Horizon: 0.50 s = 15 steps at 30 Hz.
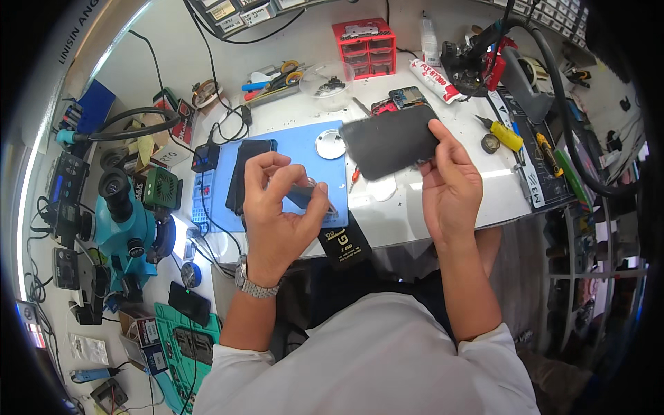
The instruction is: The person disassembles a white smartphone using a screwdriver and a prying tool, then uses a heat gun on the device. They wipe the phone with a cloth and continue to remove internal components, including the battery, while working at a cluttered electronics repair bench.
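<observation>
My right hand (451, 181) grips a flat black phone-sized panel (391, 144) by its right edge, with the thumb on top. The panel is raised above the white bench and its edges are slightly blurred. My left hand (280, 214) is over the blue mat (294, 142), thumb and index finger pinched together. Whatever lies between those fingertips is too small to make out. Just beyond this hand, dark phones (243, 169) lie on the mat, partly covered by it. A round silver-white dish (330, 144) stands between the mat and the panel. Near it lies a small red screwdriver (355, 178).
A black packet (344, 242) overhangs the front edge. To the left stands a teal microscope (124, 221), with cables crossing toward the mat. Behind are a clear round tub (326, 86) and a red drawer box (365, 48). A yellow bottle (505, 135) lies at right.
</observation>
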{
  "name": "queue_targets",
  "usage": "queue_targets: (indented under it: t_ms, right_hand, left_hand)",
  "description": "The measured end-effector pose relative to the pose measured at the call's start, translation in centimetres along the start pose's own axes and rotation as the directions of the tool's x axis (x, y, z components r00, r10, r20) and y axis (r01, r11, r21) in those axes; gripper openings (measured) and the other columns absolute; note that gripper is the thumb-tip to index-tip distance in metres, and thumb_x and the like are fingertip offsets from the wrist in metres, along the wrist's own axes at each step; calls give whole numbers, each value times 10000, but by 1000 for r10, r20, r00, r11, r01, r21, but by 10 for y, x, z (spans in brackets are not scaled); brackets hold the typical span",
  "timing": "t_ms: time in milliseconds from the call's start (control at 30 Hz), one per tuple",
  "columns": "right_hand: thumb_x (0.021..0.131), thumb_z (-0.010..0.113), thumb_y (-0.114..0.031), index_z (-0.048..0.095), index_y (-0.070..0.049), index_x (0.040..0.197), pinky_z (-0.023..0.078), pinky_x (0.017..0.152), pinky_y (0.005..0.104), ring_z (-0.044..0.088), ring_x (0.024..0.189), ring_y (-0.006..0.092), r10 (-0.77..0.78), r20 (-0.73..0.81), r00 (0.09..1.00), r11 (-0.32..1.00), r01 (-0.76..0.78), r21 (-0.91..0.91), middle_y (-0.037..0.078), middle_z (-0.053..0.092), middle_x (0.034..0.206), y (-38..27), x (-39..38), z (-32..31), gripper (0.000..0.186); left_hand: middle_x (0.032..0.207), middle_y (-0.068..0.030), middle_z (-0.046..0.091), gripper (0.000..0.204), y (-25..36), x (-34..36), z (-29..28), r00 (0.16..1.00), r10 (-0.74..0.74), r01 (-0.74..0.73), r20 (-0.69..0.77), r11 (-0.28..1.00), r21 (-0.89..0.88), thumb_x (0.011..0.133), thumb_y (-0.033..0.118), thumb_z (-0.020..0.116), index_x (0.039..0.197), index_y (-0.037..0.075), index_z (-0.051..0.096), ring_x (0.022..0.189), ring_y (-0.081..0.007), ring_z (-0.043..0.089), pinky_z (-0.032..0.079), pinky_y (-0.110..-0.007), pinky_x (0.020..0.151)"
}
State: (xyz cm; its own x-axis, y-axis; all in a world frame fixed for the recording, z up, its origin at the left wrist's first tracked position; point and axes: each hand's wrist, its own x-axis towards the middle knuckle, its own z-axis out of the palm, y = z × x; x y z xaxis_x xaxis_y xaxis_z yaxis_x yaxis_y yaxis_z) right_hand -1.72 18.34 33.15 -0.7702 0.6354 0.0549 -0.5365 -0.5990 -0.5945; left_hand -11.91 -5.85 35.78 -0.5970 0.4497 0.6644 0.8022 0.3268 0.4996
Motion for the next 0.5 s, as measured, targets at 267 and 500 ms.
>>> queue_targets:
  t_ms: [267,500]
  right_hand:
    - [1017,782,77,674,39,1492,559,1185,351,695,1316,192,28,203,979,987,4,-158,124,665,1530,40,-14,-17,488]
    - [990,930,-55,816,4,1159,624,789,283,756,892,99,78,243,967,953,-1,-303,65,846,1099,57,-32,21,212]
  left_hand:
    - [1223,-168,618,363,9,9,-1,999,-20,20,37,1000,-1,791,58,959,1090,43,754,945,-259,739,588,-413,872]
    - [1299,-138,573,461,3,9,-7,994,26,-30,103,999,33,770,20,965,1157,45,715,984,-168,665,549,-315,765]
